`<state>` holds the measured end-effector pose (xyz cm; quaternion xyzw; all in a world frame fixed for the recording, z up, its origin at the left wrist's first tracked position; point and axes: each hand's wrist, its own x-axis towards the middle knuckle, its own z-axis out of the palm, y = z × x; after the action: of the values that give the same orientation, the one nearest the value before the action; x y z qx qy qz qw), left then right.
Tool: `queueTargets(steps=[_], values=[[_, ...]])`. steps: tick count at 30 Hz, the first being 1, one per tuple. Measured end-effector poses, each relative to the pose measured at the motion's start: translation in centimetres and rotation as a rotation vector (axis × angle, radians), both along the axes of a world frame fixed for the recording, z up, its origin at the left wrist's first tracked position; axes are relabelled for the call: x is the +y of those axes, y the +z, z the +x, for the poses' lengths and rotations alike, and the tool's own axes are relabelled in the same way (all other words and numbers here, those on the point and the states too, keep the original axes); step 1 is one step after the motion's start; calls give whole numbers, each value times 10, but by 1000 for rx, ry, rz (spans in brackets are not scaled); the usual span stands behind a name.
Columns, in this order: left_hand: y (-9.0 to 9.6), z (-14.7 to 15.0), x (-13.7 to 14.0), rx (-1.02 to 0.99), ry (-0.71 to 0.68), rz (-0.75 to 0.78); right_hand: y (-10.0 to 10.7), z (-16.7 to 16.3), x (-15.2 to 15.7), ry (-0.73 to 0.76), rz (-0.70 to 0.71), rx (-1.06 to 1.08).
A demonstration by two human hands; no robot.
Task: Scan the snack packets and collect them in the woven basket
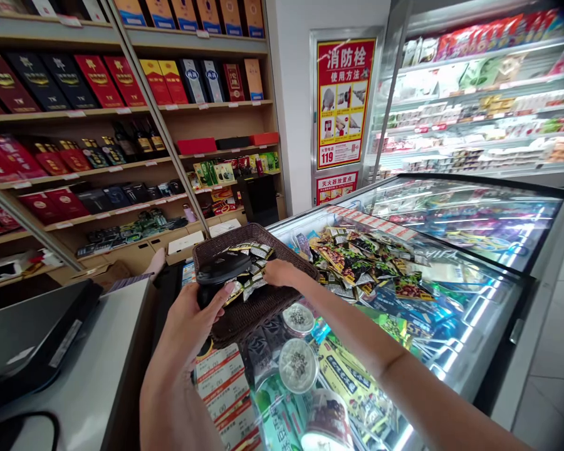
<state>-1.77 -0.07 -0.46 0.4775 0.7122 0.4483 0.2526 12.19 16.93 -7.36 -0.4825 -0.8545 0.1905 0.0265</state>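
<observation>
A dark brown woven basket (258,316) sits tilted on the glass top of a chest freezer, with several small black-and-yellow snack packets (256,250) in it. My left hand (207,307) is wrapped round a black barcode scanner (223,268), whose rounded head is over the left part of the basket. Inside the basket, my right hand (281,273) has its fingers curled at a snack packet; the fingertips are partly hidden. Right of the basket, a heap of similar snack packets (357,257) lies on the freezer glass.
The chest freezer (507,300) holds ice cream tubs and packs beneath its glass. Price labels (228,398) are at its near left edge. A counter (108,351) with a black device (32,338) stands left. Shelves of boxes (89,81) and a lit fridge (479,100) are behind.
</observation>
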Motion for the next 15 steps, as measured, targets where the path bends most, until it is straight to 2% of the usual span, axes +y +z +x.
queueTargets(steps=[2,5,7,11,15], values=[[0,-1,0,-4,4,-6,14,17,2,57,-40,179],[-2,0,-1,-45,-11,0,35,50,0,127,-197,536],[-2,3,-2,-78,-32,16,47,69,-3,141,-263,684],[-3,10,-4,-84,-89,43,60,93,-8,67,-218,751],[-1,15,-5,-39,-166,32,65,98,-12,-45,-171,793]])
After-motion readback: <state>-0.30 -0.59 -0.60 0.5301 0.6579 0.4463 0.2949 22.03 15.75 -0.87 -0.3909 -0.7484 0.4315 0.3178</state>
